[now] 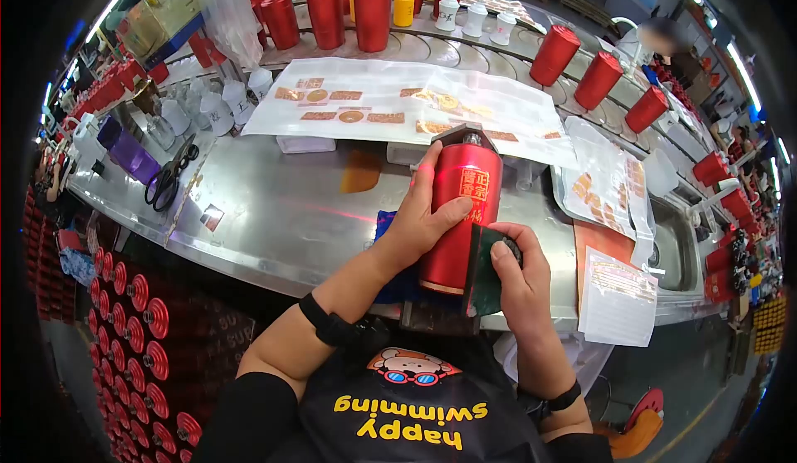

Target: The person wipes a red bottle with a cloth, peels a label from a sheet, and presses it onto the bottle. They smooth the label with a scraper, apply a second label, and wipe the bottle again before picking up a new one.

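A glossy red bottle with gold characters lies in front of me, its neck pointing away. My left hand is closed around its left side, thumb across the front near the lettering. The bottle's neck end meets a dark angular holder. My right hand grips a dark green flat piece with a black round part, held against the bottle's lower right side. A thin red light line crosses the bottle. Under it, a blue cloth shows partly.
Beyond the bottle lies a white sheet of gold labels. A tray with more labels and a printed paper sit at right. Scissors and a purple bottle are at left. Red bottles stand on the conveyor behind.
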The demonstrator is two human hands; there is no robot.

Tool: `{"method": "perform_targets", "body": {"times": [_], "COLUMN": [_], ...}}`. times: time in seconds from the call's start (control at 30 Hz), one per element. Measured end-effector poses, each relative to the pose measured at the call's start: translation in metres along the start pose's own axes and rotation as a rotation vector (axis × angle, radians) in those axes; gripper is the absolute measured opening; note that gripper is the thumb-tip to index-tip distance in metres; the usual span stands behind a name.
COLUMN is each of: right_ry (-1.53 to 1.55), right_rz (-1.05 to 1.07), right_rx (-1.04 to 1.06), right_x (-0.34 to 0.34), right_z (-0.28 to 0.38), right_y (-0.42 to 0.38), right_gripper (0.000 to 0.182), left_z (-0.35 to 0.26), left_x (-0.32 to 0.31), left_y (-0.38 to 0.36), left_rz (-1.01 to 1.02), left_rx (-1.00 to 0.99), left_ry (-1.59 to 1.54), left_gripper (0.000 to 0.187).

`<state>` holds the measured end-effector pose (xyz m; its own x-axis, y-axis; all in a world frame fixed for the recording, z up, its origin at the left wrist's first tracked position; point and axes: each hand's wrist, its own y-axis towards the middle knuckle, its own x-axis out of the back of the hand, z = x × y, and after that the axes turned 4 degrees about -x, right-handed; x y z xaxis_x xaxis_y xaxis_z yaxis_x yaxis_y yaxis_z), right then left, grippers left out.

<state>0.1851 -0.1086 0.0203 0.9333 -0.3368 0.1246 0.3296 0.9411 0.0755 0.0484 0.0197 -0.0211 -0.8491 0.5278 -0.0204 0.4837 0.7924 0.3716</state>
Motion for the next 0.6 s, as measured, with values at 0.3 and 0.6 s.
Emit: {"method": "perform_targets", "body": {"times": [0.3, 0.6], "right_ry": [-0.008, -0.023], "right_rz": [0.008, 0.009], "right_rx": [-0.001, -0.001], "right_x": [0.001, 0.001], "right_z": [0.001, 0.001], "right_y": [0.0, 0.001], "right_gripper": [0.023, 0.022], "left_z": [-0.007, -0.008], "left_x": [-0.005, -0.005], "left_y": [0.004, 0.002], "left_rz": [-0.045, -0.034], "left_rx": [0.056, 0.07], "left_ry": [0.122, 0.151], "left_gripper": [0.101, 0.104]}}
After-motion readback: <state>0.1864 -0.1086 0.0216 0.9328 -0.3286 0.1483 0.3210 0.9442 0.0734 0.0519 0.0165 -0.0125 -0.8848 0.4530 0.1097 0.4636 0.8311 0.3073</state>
